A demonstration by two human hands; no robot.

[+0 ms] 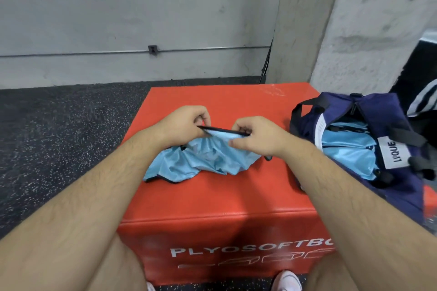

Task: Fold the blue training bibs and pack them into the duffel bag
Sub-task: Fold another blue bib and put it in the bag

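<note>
Both hands pinch one bib (201,160) by its dark trim edge, stretched taut between them over the red box (224,196). Left hand (182,125) grips the left end of the trim with fingers curled around it; right hand (254,136) pinches the right end between thumb and curled fingers. Likely reason for this hold: pulling the hem straight gives a clean line to start a fold. The rest of the bib hangs down bunched and wrinkled, with its lower part resting on the box top, so the fabric isn't flattened yet.

The box serves as a work surface, flat and close in front of the person. Bag (369,149) sits on the box's right edge, unzipped and gaping toward the person, just beside the right forearm, handy for dropping things in. Light blue fabric is already visible inside the bag (347,151), looks like packed bibs, though how many I cannot tell.

Judged step: straightening this bib before folding. The thin mesh looks slippery and limp, so folds may slide apart unless pressed flat on the box.
</note>
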